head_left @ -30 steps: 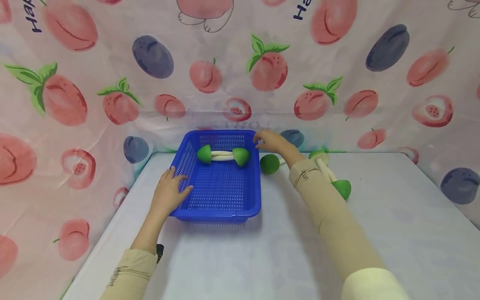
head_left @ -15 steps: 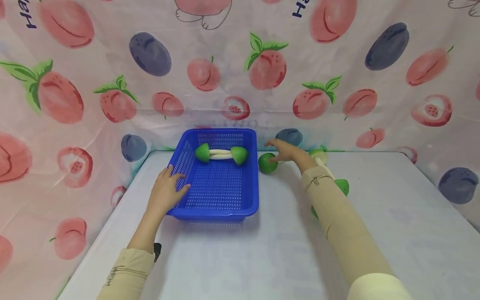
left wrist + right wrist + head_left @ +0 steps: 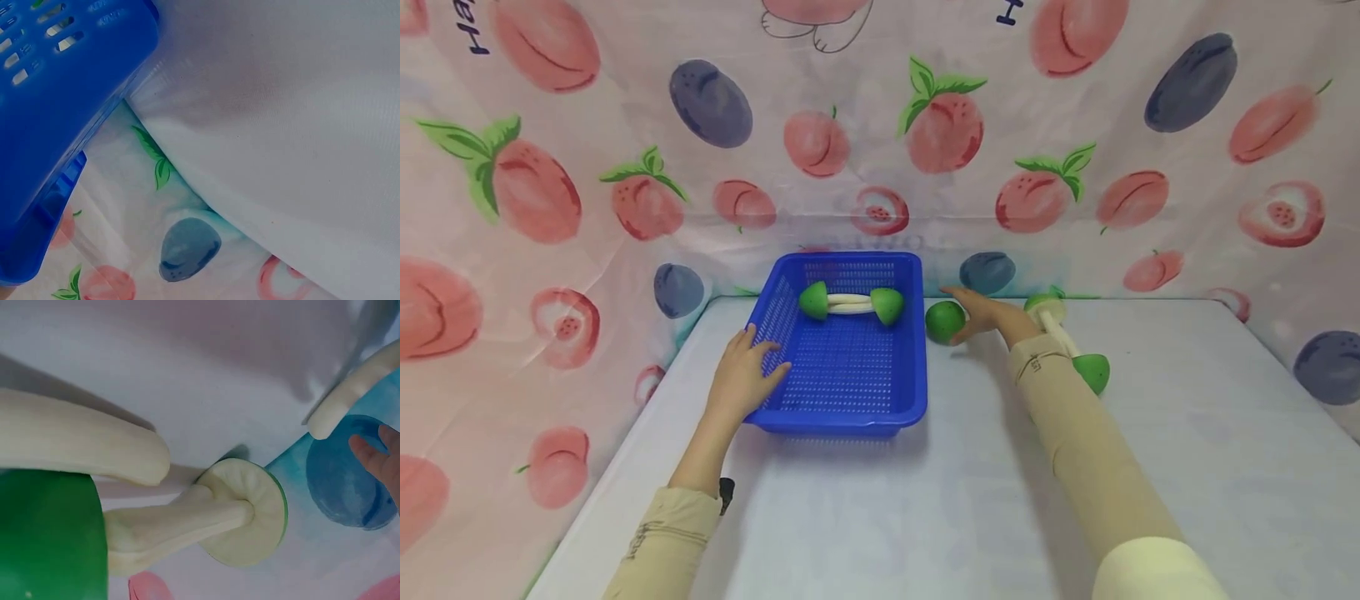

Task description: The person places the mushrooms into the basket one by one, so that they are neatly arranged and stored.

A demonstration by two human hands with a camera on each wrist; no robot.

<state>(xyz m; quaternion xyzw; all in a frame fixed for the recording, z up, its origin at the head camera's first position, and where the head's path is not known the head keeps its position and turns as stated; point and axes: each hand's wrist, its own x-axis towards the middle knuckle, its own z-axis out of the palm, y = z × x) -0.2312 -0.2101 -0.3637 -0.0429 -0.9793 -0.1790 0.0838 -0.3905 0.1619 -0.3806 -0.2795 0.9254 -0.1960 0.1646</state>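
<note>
My left hand (image 3: 743, 377) rests at the left rim of a blue perforated basket (image 3: 841, 427), its thumb and forefinger spread over the inside. Two toy mushrooms with green caps lie in the basket near its back, one cap left (image 3: 813, 301) and one right (image 3: 887, 307), their white stems side by side. Just right of the basket, my right hand (image 3: 985, 317) has its thumb and fingers spread around a mushroom with a green cap (image 3: 945, 322). In the right wrist view, its fingertips (image 3: 369, 456) show apart from a white stem (image 3: 356, 394).
More mushrooms lie on the white table (image 3: 850, 525) by my right forearm, one with its green cap (image 3: 1092, 372) toward me and another cap (image 3: 1043, 303) at the back edge. The sleeve hides part of them. A fruit-print cloth (image 3: 880, 142) hangs behind the table.
My right hand has moved from the basket's back right corner rightward, then down to the mushroom beside the basket. My left hand keeps its place at the rim.
</note>
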